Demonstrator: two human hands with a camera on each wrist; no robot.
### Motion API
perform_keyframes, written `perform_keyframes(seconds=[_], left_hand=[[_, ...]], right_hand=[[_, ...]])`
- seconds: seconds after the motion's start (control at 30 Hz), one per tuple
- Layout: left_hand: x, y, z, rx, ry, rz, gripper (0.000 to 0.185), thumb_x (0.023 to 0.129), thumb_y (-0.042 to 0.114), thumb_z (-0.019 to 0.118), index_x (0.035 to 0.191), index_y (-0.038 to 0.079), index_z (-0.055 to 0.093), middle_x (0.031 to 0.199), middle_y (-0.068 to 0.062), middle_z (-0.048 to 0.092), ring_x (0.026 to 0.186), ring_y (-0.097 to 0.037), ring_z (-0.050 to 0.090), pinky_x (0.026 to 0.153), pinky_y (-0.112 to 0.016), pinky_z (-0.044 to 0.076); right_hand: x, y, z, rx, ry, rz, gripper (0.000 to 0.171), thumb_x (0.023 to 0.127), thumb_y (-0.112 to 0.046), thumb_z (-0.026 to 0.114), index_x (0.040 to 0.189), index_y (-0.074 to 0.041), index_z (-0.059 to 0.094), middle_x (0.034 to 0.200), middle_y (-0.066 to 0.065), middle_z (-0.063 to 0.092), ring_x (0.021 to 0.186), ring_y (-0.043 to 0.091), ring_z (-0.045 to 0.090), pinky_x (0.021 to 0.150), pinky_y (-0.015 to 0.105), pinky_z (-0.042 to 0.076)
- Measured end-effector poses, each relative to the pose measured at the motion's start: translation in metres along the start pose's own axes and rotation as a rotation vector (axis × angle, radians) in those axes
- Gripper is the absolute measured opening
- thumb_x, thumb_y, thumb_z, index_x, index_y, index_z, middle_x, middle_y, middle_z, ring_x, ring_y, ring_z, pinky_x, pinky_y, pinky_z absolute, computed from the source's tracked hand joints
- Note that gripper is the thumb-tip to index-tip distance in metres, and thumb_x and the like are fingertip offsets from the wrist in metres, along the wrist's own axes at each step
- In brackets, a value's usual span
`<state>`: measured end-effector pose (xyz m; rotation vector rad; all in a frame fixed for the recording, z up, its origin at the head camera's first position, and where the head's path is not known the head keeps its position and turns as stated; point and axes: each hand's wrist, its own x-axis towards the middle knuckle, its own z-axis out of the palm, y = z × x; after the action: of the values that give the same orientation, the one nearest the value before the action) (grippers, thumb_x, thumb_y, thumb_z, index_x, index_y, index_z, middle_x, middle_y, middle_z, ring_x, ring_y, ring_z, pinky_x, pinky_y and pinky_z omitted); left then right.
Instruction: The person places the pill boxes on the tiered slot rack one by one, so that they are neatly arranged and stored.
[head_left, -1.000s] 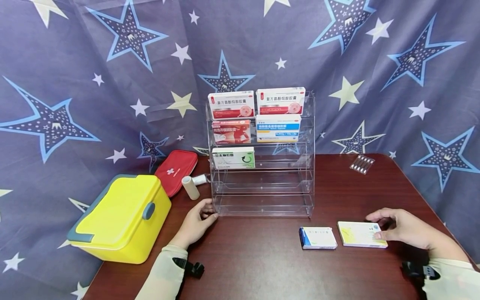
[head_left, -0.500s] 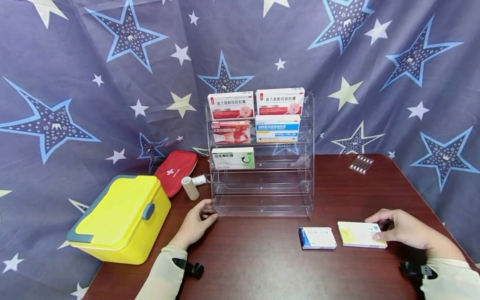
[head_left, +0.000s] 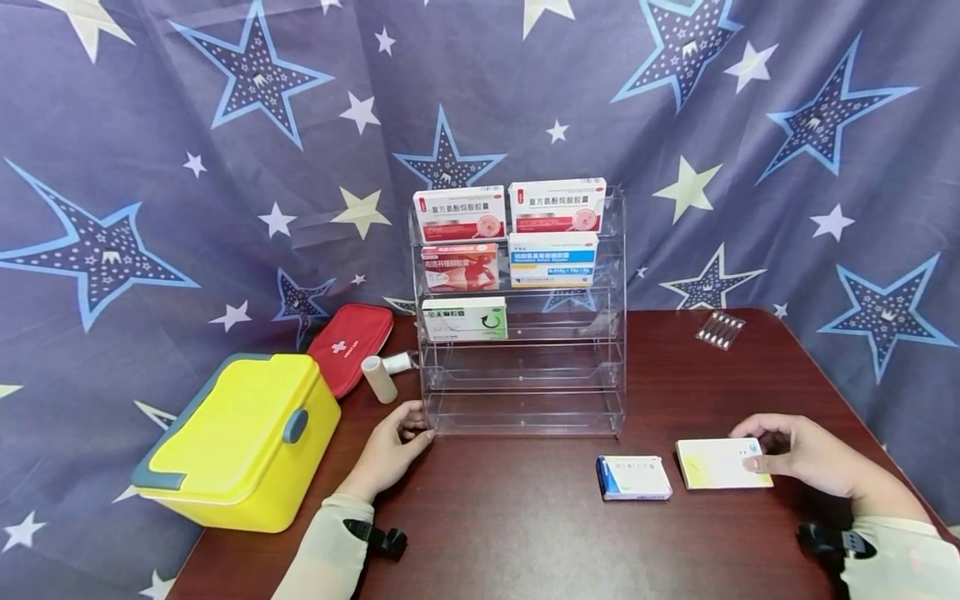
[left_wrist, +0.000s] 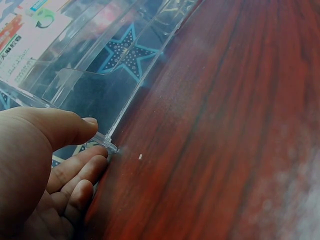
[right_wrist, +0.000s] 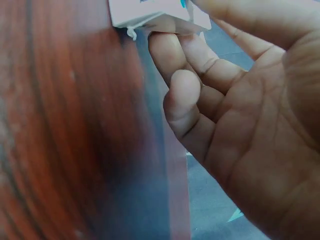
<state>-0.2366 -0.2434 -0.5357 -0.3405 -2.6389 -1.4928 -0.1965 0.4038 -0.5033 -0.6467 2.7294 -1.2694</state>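
Observation:
My left hand (head_left: 418, 427) is at the bottom left corner of a clear acrylic rack (head_left: 525, 392). In the left wrist view the left hand (left_wrist: 97, 141) pinches that corner of the rack (left_wrist: 107, 65) between thumb and fingers. My right hand (head_left: 756, 450) grips the right end of a yellow-and-white medicine box (head_left: 712, 462) on the dark red table (head_left: 525, 533). In the right wrist view the right hand (right_wrist: 192, 25) has its thumb over the box (right_wrist: 150, 12) and its fingers curled under its edge. A blue-and-white box (head_left: 635, 477) lies flat just left of it.
The rack's upper shelves hold several medicine boxes (head_left: 510, 242). At the left stand a yellow case (head_left: 240, 442), a red first-aid pouch (head_left: 352, 342) and a white roll (head_left: 378, 379). A blister strip (head_left: 722, 329) lies back right. Star-printed cloth hangs behind.
The right hand has tightened on the yellow-and-white box, whose right end has risen slightly off the table. The left hand has stayed at the rack's corner.

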Motion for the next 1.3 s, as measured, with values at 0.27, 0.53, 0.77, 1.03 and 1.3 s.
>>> perform_keyframes(seconds=[0.27,0.53,0.77,1.03,1.3], left_hand=[[-0.001,0.003,-0.002,-0.004,-0.011,-0.013,0.044,0.094,0.007,0.078,0.135,0.008,0.063,0.111,-0.005,0.07,0.106,-0.022,0.066,0.089,-0.032,0.053],[0.0,0.001,-0.001,-0.015,-0.011,-0.005,0.044,0.094,0.007,0.079,0.135,0.006,0.063,0.112,-0.005,0.07,0.106,-0.022,0.065,0.088,-0.03,0.053],[0.0,0.002,0.0,-0.02,-0.007,-0.013,0.043,0.093,0.007,0.079,0.133,0.007,0.064,0.111,-0.005,0.07,0.106,-0.023,0.066,0.088,-0.03,0.053],[-0.001,0.0,0.001,-0.025,0.008,0.014,0.042,0.093,0.007,0.079,0.133,0.005,0.064,0.11,-0.009,0.071,0.104,-0.026,0.066,0.086,-0.029,0.053],[0.0,0.0,0.0,-0.021,-0.01,-0.006,0.045,0.093,0.007,0.079,0.135,0.006,0.063,0.111,-0.006,0.07,0.106,-0.022,0.065,0.089,-0.03,0.053]], right_hand=[[-0.001,0.0,-0.002,-0.003,-0.002,0.015,0.026,0.09,-0.005,0.081,0.115,-0.011,0.075,0.089,0.003,0.07,0.076,0.019,0.058,0.06,0.029,0.046],[-0.003,-0.006,-0.004,0.025,0.003,0.021,0.021,0.094,-0.006,0.077,0.114,-0.013,0.075,0.082,0.002,0.068,0.068,0.021,0.059,0.054,0.031,0.049],[-0.005,-0.007,-0.006,0.024,0.033,0.035,0.02,0.096,-0.003,0.074,0.113,-0.012,0.076,0.088,0.003,0.071,0.07,0.022,0.062,0.056,0.032,0.052],[-0.006,-0.01,-0.007,0.002,0.065,0.073,0.019,0.096,-0.006,0.075,0.113,-0.012,0.077,0.09,0.003,0.072,0.072,0.02,0.062,0.057,0.032,0.053],[-0.005,-0.01,-0.01,-0.063,0.152,0.106,0.02,0.094,-0.009,0.078,0.114,-0.014,0.077,0.098,0.0,0.075,0.079,0.016,0.062,0.063,0.028,0.049]])
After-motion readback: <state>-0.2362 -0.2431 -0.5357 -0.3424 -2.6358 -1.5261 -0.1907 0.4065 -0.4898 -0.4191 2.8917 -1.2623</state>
